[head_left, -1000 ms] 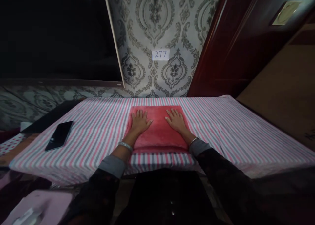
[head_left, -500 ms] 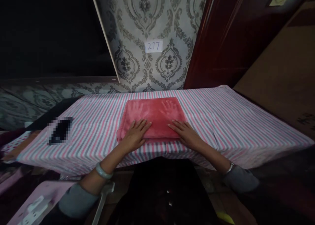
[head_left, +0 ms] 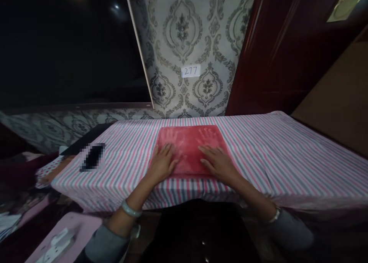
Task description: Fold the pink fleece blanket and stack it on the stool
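We rest left hand and right hand flat, fingers loosely spread, gripping nothing; folded red cloth under and between them, handprints just beyond fingertips; step looks like pressing it smooth; next move seems to call for even pressure, layers unshifted

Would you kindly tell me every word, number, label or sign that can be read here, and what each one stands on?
"277": handwritten on the white paper label on the patterned wallpaper.
Too small to read: the mark at the right end of the dark screen's lower frame.
No lettering shows on the red cloth under the hands.
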The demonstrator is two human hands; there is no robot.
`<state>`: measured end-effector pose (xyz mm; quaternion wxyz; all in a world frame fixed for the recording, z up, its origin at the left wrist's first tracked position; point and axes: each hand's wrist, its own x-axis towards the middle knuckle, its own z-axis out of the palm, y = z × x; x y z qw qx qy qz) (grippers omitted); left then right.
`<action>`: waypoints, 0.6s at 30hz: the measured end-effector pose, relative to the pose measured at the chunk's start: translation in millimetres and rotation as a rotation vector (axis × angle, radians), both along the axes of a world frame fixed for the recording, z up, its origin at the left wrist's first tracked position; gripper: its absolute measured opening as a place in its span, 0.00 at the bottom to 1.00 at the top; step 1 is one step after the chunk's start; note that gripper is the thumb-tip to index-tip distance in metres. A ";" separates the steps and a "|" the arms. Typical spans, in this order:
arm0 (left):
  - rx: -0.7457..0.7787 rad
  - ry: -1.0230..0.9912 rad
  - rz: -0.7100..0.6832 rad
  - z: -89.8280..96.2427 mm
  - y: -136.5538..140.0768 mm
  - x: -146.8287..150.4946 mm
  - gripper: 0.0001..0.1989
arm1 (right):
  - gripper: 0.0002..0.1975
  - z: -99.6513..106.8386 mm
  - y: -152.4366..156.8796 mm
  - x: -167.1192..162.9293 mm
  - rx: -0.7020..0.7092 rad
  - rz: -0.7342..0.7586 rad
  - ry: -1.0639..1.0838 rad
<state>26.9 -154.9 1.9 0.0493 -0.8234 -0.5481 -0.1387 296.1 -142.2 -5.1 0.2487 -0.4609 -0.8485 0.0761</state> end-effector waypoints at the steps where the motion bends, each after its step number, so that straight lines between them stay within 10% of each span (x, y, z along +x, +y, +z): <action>1: 0.030 0.017 0.029 -0.7 1.6 -0.1 0.30 | 0.27 2.7 4.7 -12.5 0.012 0.002 -0.010; 9: 0.102 0.069 0.068 -48.9 3.3 -1.7 0.29 | 0.29 -47.5 25.2 -40.5 0.015 0.034 -0.237; 18: 0.156 -0.010 0.064 -49.2 0.3 0.2 0.28 | 0.29 -59.2 29.7 -38.5 0.027 0.019 -0.275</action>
